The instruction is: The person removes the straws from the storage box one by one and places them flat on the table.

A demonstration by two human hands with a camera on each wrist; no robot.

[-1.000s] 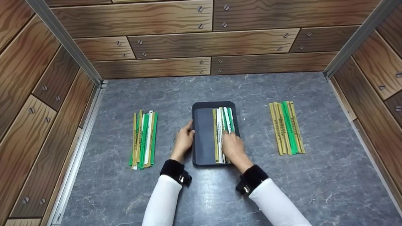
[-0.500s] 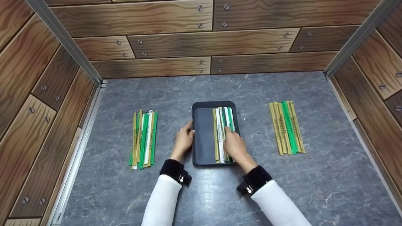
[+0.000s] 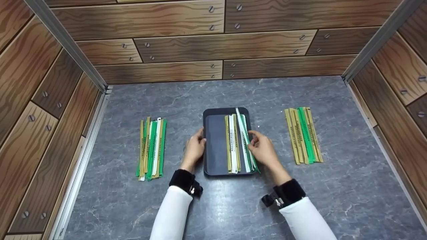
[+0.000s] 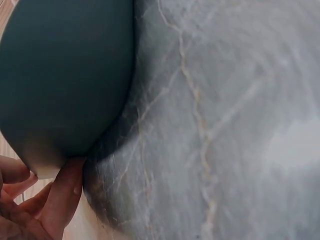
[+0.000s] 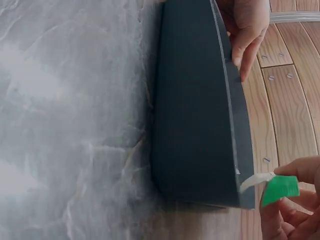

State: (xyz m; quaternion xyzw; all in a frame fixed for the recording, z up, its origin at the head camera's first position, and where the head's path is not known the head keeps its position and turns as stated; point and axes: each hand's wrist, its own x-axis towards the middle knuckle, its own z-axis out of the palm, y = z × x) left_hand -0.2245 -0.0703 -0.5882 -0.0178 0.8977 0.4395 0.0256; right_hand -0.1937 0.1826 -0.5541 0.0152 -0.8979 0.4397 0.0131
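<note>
A dark shallow tray (image 3: 216, 146) lies on the grey marbled table, with long, thin printed packets in tan, white and green along its right half. My left hand (image 3: 194, 148) touches the tray's left side from outside, thumb and fingers against the wall. Over the right rim, my right hand (image 3: 265, 150) pinches a green packet (image 5: 281, 189) between thumb and finger, a white one beside it. These packets lean, with the white top (image 3: 238, 111) reaching the far rim. Left of the gap they leave, tan and white packets (image 3: 232, 143) lie flat.
A pile of green, tan and white packets (image 3: 152, 150) lies on the table to the left. Another pile, tan and green (image 3: 304, 135), lies to the right. Wood-patterned walls (image 3: 220, 50) enclose the table at the back and sides.
My right hand has moved right, from above the packets to the tray's right rim. The rightmost packets have shifted right and now tilt, opening a gap. My left hand has stayed in place.
</note>
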